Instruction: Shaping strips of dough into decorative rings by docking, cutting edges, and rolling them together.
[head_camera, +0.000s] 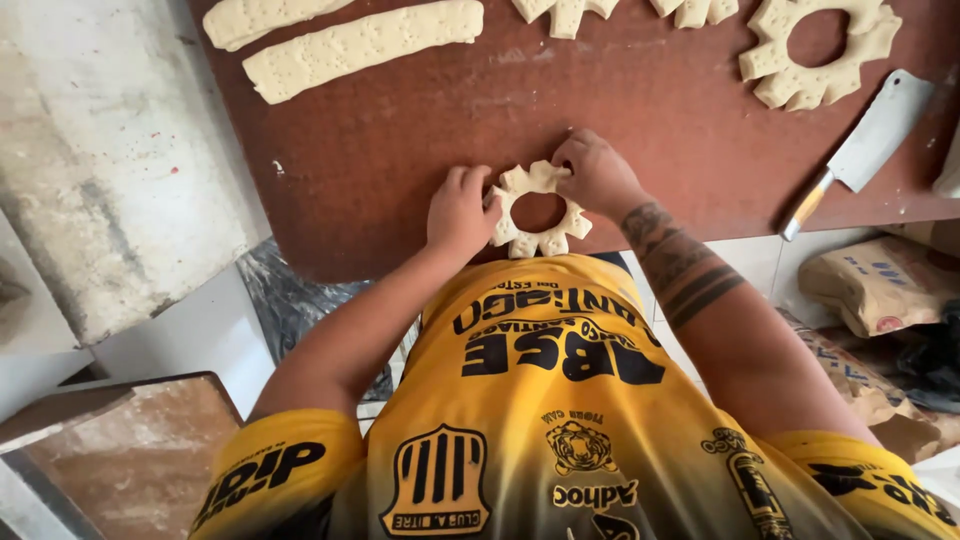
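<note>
A pale dough ring (548, 241) with a notched outer edge lies at the near edge of a brown board (400, 140). My left hand (460, 208) grips the ring's left side with curled fingers. My right hand (596, 176) pinches its upper right rim, and the tattooed forearm runs back to the right. The ring's hole shows the board through it. My yellow and black jersey fills the bottom of the view.
Two long flat dough strips (360, 45) lie at the board's far left, and cut dough pieces at the far middle. A second notched ring (800, 85) sits far right. A cleaver (870, 140) rests at the right edge. Paper sacks (880, 285) lie below right, a worn concrete slab (110, 150) left.
</note>
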